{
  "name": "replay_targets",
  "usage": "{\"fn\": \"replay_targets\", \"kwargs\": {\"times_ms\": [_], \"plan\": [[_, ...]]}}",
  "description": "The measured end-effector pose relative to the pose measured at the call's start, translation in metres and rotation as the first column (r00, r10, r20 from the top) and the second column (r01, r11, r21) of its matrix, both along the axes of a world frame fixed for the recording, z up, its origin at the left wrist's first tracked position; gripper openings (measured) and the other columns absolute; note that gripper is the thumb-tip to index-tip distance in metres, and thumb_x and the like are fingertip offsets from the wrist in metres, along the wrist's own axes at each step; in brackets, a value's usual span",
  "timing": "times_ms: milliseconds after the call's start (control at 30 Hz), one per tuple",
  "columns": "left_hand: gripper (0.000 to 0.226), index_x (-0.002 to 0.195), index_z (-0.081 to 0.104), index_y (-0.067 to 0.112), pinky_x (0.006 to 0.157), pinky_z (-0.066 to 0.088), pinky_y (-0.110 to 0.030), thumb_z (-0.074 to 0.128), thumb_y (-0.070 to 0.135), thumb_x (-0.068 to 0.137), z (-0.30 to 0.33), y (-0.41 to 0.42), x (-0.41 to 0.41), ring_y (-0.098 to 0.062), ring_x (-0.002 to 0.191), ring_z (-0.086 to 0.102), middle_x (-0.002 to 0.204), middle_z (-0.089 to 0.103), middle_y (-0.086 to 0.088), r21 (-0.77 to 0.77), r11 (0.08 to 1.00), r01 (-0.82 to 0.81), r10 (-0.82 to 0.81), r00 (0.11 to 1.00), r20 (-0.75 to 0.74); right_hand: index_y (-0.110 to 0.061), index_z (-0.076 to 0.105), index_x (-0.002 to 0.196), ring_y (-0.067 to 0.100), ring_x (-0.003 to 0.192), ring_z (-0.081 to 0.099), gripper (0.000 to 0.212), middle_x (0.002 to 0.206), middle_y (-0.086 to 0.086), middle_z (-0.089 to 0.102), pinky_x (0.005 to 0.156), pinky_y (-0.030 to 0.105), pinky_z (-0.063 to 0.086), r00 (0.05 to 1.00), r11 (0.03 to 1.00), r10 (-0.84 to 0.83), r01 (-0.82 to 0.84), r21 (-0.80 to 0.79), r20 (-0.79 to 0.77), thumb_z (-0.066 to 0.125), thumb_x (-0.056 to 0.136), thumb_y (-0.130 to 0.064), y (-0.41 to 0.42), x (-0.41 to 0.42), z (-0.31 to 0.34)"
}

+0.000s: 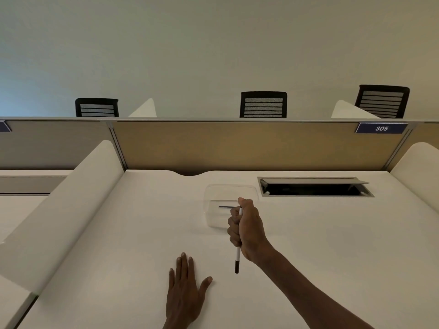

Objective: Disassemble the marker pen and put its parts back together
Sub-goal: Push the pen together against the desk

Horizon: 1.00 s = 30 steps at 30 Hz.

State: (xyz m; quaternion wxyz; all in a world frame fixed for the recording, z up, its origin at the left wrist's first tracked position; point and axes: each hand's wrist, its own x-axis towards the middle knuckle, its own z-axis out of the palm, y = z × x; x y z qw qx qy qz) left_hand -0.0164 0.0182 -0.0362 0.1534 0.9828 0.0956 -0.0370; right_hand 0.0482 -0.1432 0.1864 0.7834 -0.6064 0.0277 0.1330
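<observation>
- Grip: my right hand (247,230) is clenched in a fist around the marker pen (238,248), thumb on top; the white barrel runs through my fingers and its dark end sticks out below the fist, pointing back toward me.
- Where the pen is: in my grasp, lifted off the desk (332,233), with nothing else touching it.
- Other hand: my left hand (184,290) lies flat on the desk, fingers straight and spread, holding nothing; it sits nearer to me than the grip and off to its left.
- Just beyond the grip: a clear plastic tray (230,205), with a thin dark rod (226,206) lying in it (possibly a part of the pen; I cannot tell).
- Handling, as I judge it: the pen looks light, stiff and smooth, so it may slip or spin under a loose fist. A firm hold round the middle of the barrel suits pulling; the dark end is where my free hand should pinch to draw it off. Small parts could roll, so the tray is the place for them.
- Count: one pen, one tray, one rod, two hands.
- Further beyond the grip: one open cable hatch (316,188) set in the desk to the right, a divider panel bearing one plate marked 305 (381,128), and three black chairs behind it.
</observation>
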Motion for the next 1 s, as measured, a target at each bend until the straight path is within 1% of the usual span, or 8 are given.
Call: {"fn": "replay_targets", "kwargs": {"times_ms": [333,633,700,767,833,867,933,1000], "plan": [[0.090,0.154,-0.009,0.011,0.121,-0.009,-0.037,0.017,0.071,0.092,0.0012,-0.0002,-0.0010,-0.017,0.149,-0.020,0.161,-0.022,-0.005,-0.004,1.000,-0.003,0.003,1.000,0.006,-0.027,0.024,0.045,0.010,0.035,0.009,0.053,0.042,-0.009,0.018,0.038,0.014,0.014,1.000,0.999,-0.008,0.008,-0.035,0.025,0.025,0.097,-0.037,0.0012,-0.0006,-0.0032],[0.091,0.154,-0.010,0.012,0.121,-0.009,-0.037,0.016,0.072,0.091,0.0009,0.0002,-0.0019,-0.017,0.149,-0.021,0.161,-0.023,-0.004,-0.010,1.000,-0.004,0.004,1.000,0.009,-0.026,0.024,0.045,0.010,0.036,0.010,0.053,0.042,-0.009,0.019,0.038,0.014,0.014,0.999,0.998,-0.002,0.005,-0.070,0.040,0.025,0.097,-0.037,0.0006,-0.0022,-0.0066],[0.091,0.154,-0.009,0.011,0.121,-0.009,-0.037,0.017,0.072,0.091,0.0002,-0.0003,-0.0020,-0.017,0.149,-0.020,0.161,-0.022,-0.005,-0.013,1.000,-0.003,0.003,1.000,0.008,-0.026,0.025,0.046,0.010,0.037,0.010,0.052,0.043,-0.008,0.019,0.039,0.015,0.013,1.000,0.998,0.007,-0.006,-0.069,0.022,0.028,0.097,-0.039,-0.0008,-0.0027,-0.0068],[0.091,0.154,-0.008,0.011,0.120,-0.009,-0.037,0.019,0.072,0.091,-0.0001,-0.0006,-0.0010,-0.017,0.149,-0.019,0.162,-0.021,-0.005,-0.017,1.000,-0.009,0.009,1.000,0.019,-0.025,0.022,0.050,0.011,0.038,0.010,0.052,0.046,-0.007,0.018,0.040,0.017,0.011,0.999,0.996,0.022,-0.019,-0.091,0.029,0.031,0.098,-0.045,-0.0019,-0.0032,-0.0063],[0.092,0.154,-0.008,0.011,0.120,-0.010,-0.037,0.018,0.072,0.091,-0.0004,-0.0003,0.0000,-0.017,0.149,-0.019,0.161,-0.021,-0.005,-0.006,1.000,-0.005,0.005,1.000,0.013,-0.023,0.019,0.055,0.011,0.038,0.010,0.053,0.046,-0.006,0.017,0.040,0.018,0.010,0.995,0.986,0.034,-0.019,-0.164,0.089,0.030,0.100,-0.049,-0.0012,-0.0039,-0.0054],[0.092,0.154,-0.008,0.010,0.120,-0.010,-0.037,0.017,0.072,0.091,-0.0007,0.0001,-0.0001,-0.017,0.149,-0.019,0.161,-0.022,-0.005,0.000,1.000,-0.002,0.002,1.000,0.009,-0.024,0.018,0.054,0.010,0.038,0.011,0.054,0.045,-0.007,0.017,0.039,0.018,0.011,0.991,0.978,0.040,-0.012,-0.208,0.131,0.030,0.101,-0.047,-0.0002,-0.0043,-0.0053],[0.092,0.154,-0.008,0.010,0.120,-0.009,-0.037,0.017,0.073,0.090,-0.0016,0.0010,-0.0006,-0.017,0.148,-0.020,0.161,-0.022,-0.004,-0.006,1.000,-0.002,0.002,1.000,0.011,-0.023,0.020,0.046,0.007,0.038,0.013,0.059,0.042,-0.013,0.018,0.038,0.018,0.014,0.972,0.952,0.040,0.033,-0.303,0.233,0.030,0.103,-0.038,0.0016,-0.0044,-0.0073],[0.093,0.153,-0.008,0.010,0.120,-0.009,-0.037,0.018,0.073,0.090,-0.0024,0.0013,-0.0002,-0.016,0.147,-0.021,0.161,-0.021,-0.004,-0.017,1.000,-0.003,0.003,1.000,0.013,-0.024,0.022,0.041,0.005,0.039,0.015,0.062,0.040,-0.013,0.019,0.041,0.019,0.017,0.943,0.926,0.032,0.097,-0.365,0.332,0.030,0.102,-0.033,0.0026,-0.0042,-0.0103]]}}
